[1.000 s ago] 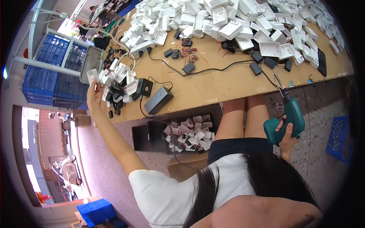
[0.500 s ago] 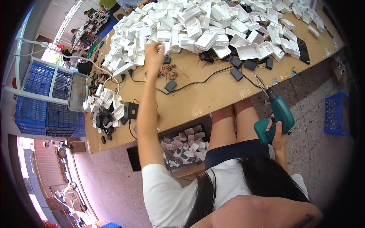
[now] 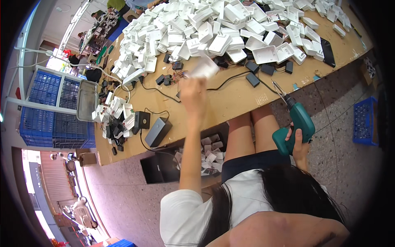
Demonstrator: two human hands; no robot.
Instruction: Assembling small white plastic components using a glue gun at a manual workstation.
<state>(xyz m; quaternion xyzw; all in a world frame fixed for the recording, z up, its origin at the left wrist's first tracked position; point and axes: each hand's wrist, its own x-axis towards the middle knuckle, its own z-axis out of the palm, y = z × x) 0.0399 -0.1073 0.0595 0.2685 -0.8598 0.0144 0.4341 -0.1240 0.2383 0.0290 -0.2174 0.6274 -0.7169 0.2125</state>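
Observation:
My left hand [image 3: 193, 96] is above the near part of the table, closed on a white plastic case [image 3: 206, 68] that is smeared by motion. Its fingers are partly blurred. At the right, beyond the table's near edge, my right hand [image 3: 301, 147] grips the handle of a green soldering gun [image 3: 303, 117], its metal prongs pointing up and left toward the table. A big heap of similar white cases [image 3: 220, 43] covers the far side of the table. Small black boxes and thin coloured wires lie just in front of the heap, close to my left hand.
The brown table [image 3: 234, 101] carries a black cable, a dark oblong adapter [image 3: 159, 131], and a smaller pile of cases [image 3: 123, 109] at left. A black phone [image 3: 328, 53] lies far right. Under the table sits a bin of cases [image 3: 212, 154]. Blue crates [image 3: 37, 127] stand left; a blue basket [image 3: 364, 123] right.
My left hand has come back from the heap, toward me and to the right, bringing a white case with it. My right hand still grips the soldering gun in nearly the same place.

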